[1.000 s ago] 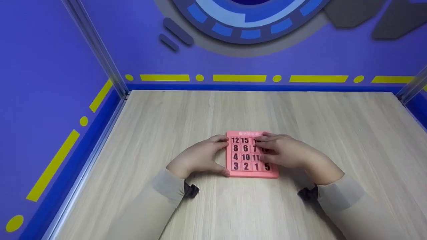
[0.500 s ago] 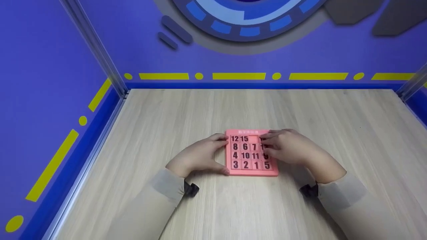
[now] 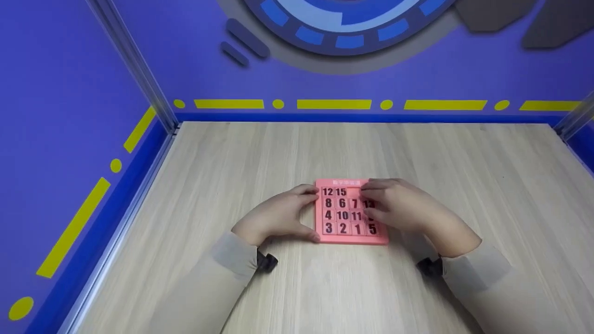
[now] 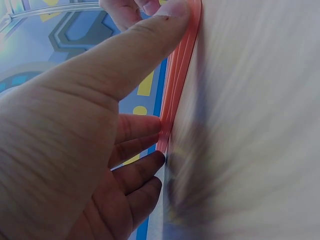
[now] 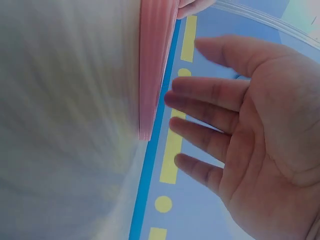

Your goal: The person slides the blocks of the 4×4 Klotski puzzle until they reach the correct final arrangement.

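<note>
A pink number slide puzzle (image 3: 342, 239) lies flat on the table in the head view. Black digits mark its tiles, and a bare slot shows in the top row, right of 15. My left hand (image 3: 278, 218) steadies the puzzle's left side, thumb by the near corner and fingertips higher up; in the left wrist view the thumb (image 4: 145, 42) and fingertips touch the pink edge. Over the right columns hovers or rests my right hand (image 3: 401, 206), fingers extended, hiding the top-right tile and most of the tile below 13. Fingertip contact cannot be told.
The wood-grain table (image 3: 222, 162) surrounds the puzzle. Blue walls (image 3: 315, 83) with yellow dashes stand at its back and sides. A metal post (image 3: 139, 69) rises at the back left corner. A black strap piece (image 3: 267, 263) sits under each wrist.
My right hand has drawn back rightward from the top-row slot, uncovering it, then shifted slightly left again. Tile 13 shows more fully. My left hand keeps its place.
</note>
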Action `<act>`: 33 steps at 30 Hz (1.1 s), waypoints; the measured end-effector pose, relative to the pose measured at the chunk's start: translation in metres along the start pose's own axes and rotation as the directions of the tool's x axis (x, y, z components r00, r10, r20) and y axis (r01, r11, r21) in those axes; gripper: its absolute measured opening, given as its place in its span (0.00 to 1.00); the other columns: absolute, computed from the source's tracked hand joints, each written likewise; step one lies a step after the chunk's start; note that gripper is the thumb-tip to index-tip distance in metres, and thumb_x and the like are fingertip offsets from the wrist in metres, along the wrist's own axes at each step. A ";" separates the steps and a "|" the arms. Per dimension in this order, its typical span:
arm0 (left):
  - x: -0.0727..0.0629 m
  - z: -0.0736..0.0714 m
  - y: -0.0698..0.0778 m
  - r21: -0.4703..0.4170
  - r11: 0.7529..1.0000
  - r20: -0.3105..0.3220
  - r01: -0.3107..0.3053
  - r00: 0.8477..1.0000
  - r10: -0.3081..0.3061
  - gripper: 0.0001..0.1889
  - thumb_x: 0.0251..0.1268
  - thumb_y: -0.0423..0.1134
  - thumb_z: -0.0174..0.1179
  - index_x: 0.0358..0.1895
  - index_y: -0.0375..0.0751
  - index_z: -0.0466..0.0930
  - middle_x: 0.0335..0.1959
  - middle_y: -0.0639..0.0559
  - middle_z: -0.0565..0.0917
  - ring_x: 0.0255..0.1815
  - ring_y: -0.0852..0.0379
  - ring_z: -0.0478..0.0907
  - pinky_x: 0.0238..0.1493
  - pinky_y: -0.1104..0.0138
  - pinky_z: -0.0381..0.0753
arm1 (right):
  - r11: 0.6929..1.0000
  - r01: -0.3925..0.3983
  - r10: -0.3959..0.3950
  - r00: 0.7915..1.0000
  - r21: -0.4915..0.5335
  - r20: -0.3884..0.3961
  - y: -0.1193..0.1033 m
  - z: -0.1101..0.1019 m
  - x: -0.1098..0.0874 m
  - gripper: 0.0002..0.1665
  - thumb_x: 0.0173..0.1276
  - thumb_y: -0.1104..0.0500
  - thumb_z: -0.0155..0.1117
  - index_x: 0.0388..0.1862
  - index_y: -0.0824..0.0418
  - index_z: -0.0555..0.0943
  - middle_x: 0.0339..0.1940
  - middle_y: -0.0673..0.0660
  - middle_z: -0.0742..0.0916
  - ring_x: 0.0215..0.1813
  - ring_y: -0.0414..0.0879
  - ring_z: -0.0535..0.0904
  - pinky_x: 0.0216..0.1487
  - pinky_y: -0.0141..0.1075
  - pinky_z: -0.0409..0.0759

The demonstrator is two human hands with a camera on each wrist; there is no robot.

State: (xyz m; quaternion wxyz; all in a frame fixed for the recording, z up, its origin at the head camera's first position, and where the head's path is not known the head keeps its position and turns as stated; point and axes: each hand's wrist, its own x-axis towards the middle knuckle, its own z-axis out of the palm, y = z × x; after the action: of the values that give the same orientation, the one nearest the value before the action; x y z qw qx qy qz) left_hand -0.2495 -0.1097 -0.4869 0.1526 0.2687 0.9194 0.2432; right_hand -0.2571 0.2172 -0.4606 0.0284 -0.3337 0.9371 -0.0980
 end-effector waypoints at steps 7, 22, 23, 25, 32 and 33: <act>0.001 -0.003 0.000 0.005 1.000 -0.003 -0.007 1.000 0.007 0.61 0.55 0.65 0.85 0.89 0.45 0.67 0.94 0.55 0.62 0.95 0.50 0.61 0.96 0.56 0.61 | 0.999 0.004 -0.010 0.993 0.052 0.116 -0.007 0.003 0.008 0.42 0.82 0.44 0.71 0.87 0.60 0.74 0.89 0.61 0.76 0.92 0.64 0.67 0.92 0.65 0.66; 0.001 -0.004 0.001 -0.011 1.000 0.000 -0.016 1.000 0.016 0.60 0.56 0.66 0.85 0.89 0.44 0.68 0.94 0.54 0.64 0.94 0.51 0.62 0.95 0.56 0.63 | 0.994 -0.005 -0.018 0.976 0.108 0.218 -0.012 0.011 0.019 0.46 0.85 0.37 0.64 0.91 0.56 0.68 0.94 0.53 0.68 0.96 0.59 0.57 0.98 0.65 0.52; 0.001 -0.004 0.001 -0.011 1.000 -0.001 -0.019 1.000 0.019 0.60 0.57 0.66 0.85 0.89 0.44 0.68 0.93 0.55 0.64 0.94 0.51 0.62 0.95 0.56 0.63 | 0.994 -0.008 -0.015 0.976 0.107 0.217 -0.012 0.010 0.019 0.45 0.85 0.37 0.64 0.91 0.56 0.68 0.94 0.53 0.69 0.96 0.59 0.57 0.98 0.65 0.52; 0.002 -0.005 0.000 -0.008 1.000 0.000 -0.022 1.000 0.022 0.60 0.57 0.66 0.85 0.89 0.44 0.68 0.93 0.55 0.64 0.94 0.52 0.62 0.95 0.57 0.64 | 0.994 -0.016 -0.008 0.976 0.105 0.218 -0.012 0.009 0.020 0.44 0.86 0.38 0.64 0.91 0.56 0.69 0.93 0.54 0.70 0.96 0.59 0.57 0.98 0.64 0.52; 0.001 -0.002 -0.001 -0.003 1.000 0.003 -0.018 1.000 0.018 0.61 0.56 0.66 0.85 0.90 0.46 0.67 0.94 0.55 0.63 0.94 0.50 0.61 0.96 0.56 0.62 | 0.997 -0.021 0.007 0.983 0.071 0.186 -0.010 0.007 0.017 0.39 0.85 0.42 0.66 0.86 0.59 0.76 0.88 0.58 0.78 0.94 0.61 0.63 0.96 0.65 0.57; 0.001 -0.001 -0.001 -0.005 1.000 0.004 -0.017 1.000 0.017 0.61 0.56 0.66 0.85 0.90 0.46 0.67 0.94 0.55 0.63 0.94 0.50 0.61 0.96 0.57 0.61 | 0.998 -0.023 0.012 0.984 0.065 0.178 -0.010 0.007 0.016 0.38 0.85 0.43 0.66 0.85 0.59 0.77 0.86 0.58 0.80 0.93 0.61 0.65 0.95 0.66 0.59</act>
State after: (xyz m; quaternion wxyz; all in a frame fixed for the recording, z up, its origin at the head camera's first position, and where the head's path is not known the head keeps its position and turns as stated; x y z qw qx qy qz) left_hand -0.2511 -0.1104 -0.4863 0.1528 0.2767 0.9163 0.2461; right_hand -0.2629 0.1984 -0.4651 0.1236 -0.3317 0.9300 -0.0989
